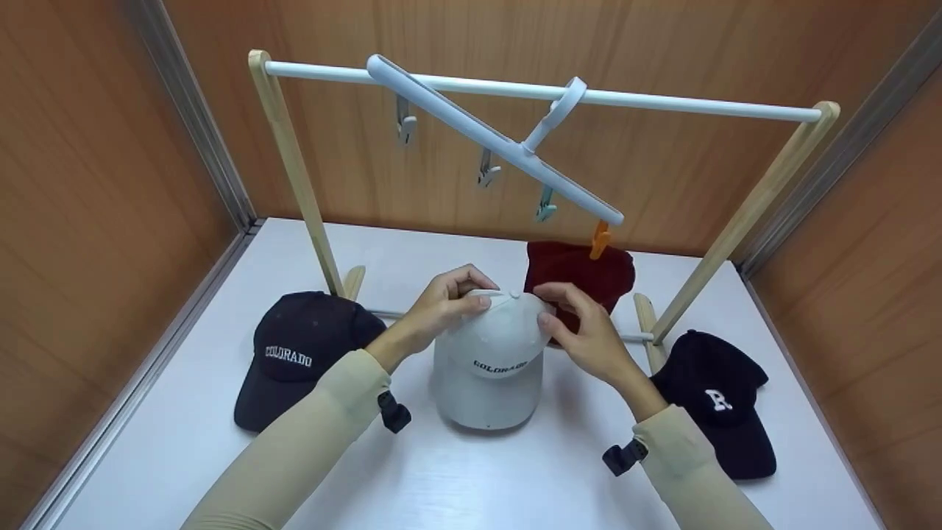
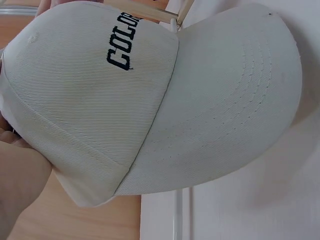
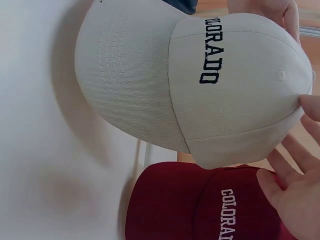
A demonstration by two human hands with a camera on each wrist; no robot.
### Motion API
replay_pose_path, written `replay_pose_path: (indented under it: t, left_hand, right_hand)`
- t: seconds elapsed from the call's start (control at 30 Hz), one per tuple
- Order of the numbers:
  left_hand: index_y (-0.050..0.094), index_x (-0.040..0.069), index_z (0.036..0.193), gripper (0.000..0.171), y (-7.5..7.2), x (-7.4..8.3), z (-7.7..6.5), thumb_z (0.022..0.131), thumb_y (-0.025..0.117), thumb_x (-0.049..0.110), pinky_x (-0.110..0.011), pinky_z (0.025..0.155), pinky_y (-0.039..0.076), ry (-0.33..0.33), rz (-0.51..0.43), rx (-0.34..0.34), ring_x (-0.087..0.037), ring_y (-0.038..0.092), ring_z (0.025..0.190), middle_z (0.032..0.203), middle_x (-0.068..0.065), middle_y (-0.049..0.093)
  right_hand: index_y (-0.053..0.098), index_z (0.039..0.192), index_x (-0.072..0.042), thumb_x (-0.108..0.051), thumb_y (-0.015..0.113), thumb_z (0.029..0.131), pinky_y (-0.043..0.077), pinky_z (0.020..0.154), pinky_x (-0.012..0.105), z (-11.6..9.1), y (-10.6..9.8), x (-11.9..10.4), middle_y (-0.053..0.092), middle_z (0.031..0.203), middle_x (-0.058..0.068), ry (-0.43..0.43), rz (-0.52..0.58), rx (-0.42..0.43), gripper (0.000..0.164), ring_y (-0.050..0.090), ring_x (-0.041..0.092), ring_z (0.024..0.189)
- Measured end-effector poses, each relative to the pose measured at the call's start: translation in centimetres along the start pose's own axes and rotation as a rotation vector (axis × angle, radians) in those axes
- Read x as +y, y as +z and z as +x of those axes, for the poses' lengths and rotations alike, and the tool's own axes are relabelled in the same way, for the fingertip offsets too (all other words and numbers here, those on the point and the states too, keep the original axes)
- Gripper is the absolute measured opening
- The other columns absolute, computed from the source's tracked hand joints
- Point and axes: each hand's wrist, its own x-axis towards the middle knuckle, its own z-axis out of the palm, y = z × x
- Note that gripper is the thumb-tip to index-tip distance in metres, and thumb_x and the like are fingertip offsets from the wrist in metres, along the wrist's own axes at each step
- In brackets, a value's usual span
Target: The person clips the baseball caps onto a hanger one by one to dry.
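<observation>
A white baseball cap (image 1: 489,346), lettered COLORADO, is between my hands with its brim toward me. My left hand (image 1: 445,303) grips the crown's left side, thumb in front and fingers partly hidden behind. My right hand (image 1: 589,335) holds the right side near the top button, with the thumb and index finger on the fabric. In the right wrist view, the other fingers (image 3: 287,165) spread beside the crown. Behind it, a dark red cap (image 1: 585,274), also lettered COLORADO (image 3: 228,212), appears to hang from an orange clip (image 1: 600,240).
A pale hanger (image 1: 486,136) slants down to the right from the rack's white bar (image 1: 684,103). It carries two grey clips (image 1: 405,126) and a green clip (image 1: 545,207). Dark caps lie on the white table (image 1: 456,493): a COLORADO cap (image 1: 305,335) left, an R cap (image 1: 706,383) right.
</observation>
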Motion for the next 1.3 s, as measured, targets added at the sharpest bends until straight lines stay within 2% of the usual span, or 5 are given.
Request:
replay_pose_path:
  t: [0.33, 0.5, 0.87, 1.13, 1.3]
  left_hand:
    - [0.061, 0.008, 0.114, 0.026, 0.2, -0.1, 0.0, 0.093, 0.064, 0.024, -0.037, 0.086, 0.05, 0.006, 0.005, -0.012, -0.023, 0.06, 0.097, 0.108, -0.009, 0.066]
    - [0.061, 0.009, 0.115, 0.027, 0.2, -0.1, -0.1, 0.093, 0.064, 0.025, -0.037, 0.086, 0.05, 0.005, 0.009, -0.017, -0.024, 0.06, 0.098, 0.11, -0.009, 0.065]
    - [0.061, 0.008, 0.115, 0.028, 0.3, 0.2, -0.2, 0.094, 0.063, 0.026, -0.035, 0.083, 0.05, 0.019, 0.048, -0.027, -0.022, 0.059, 0.095, 0.108, -0.009, 0.065]
    - [0.06, 0.006, 0.116, 0.023, 0.5, 0.4, -0.2, 0.095, 0.061, 0.016, -0.033, 0.082, 0.05, 0.003, 0.04, -0.029, -0.019, 0.059, 0.093, 0.108, -0.007, 0.065]
    - [0.059, 0.002, 0.117, 0.023, 0.8, 1.5, -0.6, 0.096, 0.059, 0.012, -0.032, 0.083, 0.049, 0.0, 0.076, -0.028, -0.017, 0.058, 0.092, 0.108, -0.006, 0.064]
  right_hand:
    - [0.057, 0.129, -0.002, -0.007, 0.06, 0.097, 0.046, 0.101, 0.041, 0.1, 0.4, -0.3, 0.061, 0.128, 0.01, 0.014, 0.012, 0.009, 0.032, 0.057, 0.021, 0.121]
    - [0.058, 0.128, -0.007, -0.009, 0.061, 0.097, 0.054, 0.088, 0.033, -0.1, 0.6, -0.2, 0.063, 0.125, 0.004, 0.045, 0.03, 0.022, 0.032, 0.06, 0.02, 0.116]
    - [0.062, 0.123, -0.007, -0.008, 0.063, 0.095, 0.053, 0.091, 0.041, -0.1, 0.8, -0.3, 0.065, 0.115, 0.004, 0.004, 0.012, 0.052, 0.028, 0.064, 0.023, 0.101]
    - [0.063, 0.12, -0.004, -0.007, 0.062, 0.096, 0.054, 0.084, 0.041, 0.0, 0.5, -0.3, 0.066, 0.112, 0.007, 0.019, 0.037, 0.012, 0.025, 0.062, 0.026, 0.095]
    - [0.063, 0.12, -0.006, -0.009, 0.062, 0.096, 0.055, 0.084, 0.039, 0.1, 0.6, 1.0, 0.066, 0.113, 0.006, 0.039, 0.045, 0.021, 0.025, 0.061, 0.026, 0.096]
